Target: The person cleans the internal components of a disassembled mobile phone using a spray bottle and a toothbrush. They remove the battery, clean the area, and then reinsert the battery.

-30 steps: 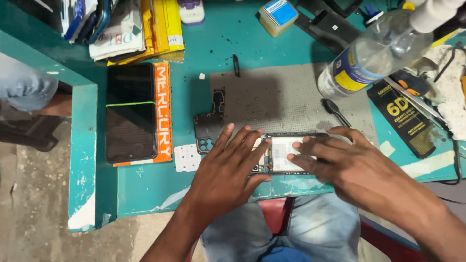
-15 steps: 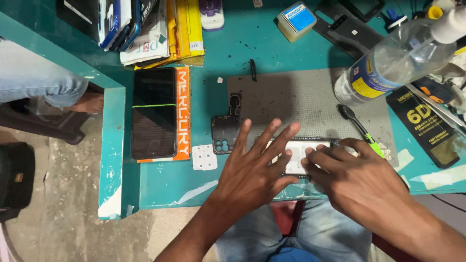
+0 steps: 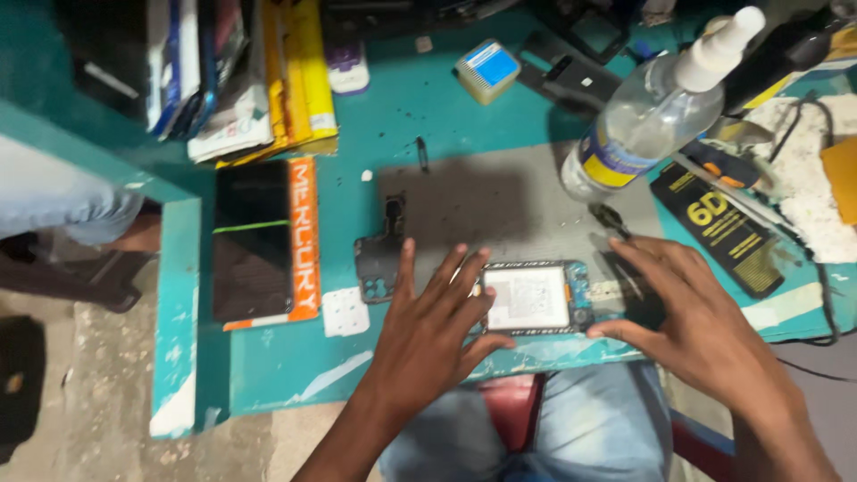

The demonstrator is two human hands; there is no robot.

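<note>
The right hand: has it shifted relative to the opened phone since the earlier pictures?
Yes. The right hand has slid rightward off the opened phone, uncovering its white battery.

Looking like phone repair workshop: opened phone [image 3: 534,297] lying on grey mat [image 3: 500,201] atop worn teal bench [image 3: 393,107]; spray bottle [image 3: 652,107] standing by, boxes [image 3: 268,80] stacking at rear, probably tools [image 3: 616,219] lying around.

A teal bench [image 3: 420,107] carries a grey mat [image 3: 500,201]. Left of the mat lies an orange-edged box [image 3: 268,241]; right of it, a clear bottle [image 3: 656,107].
</note>
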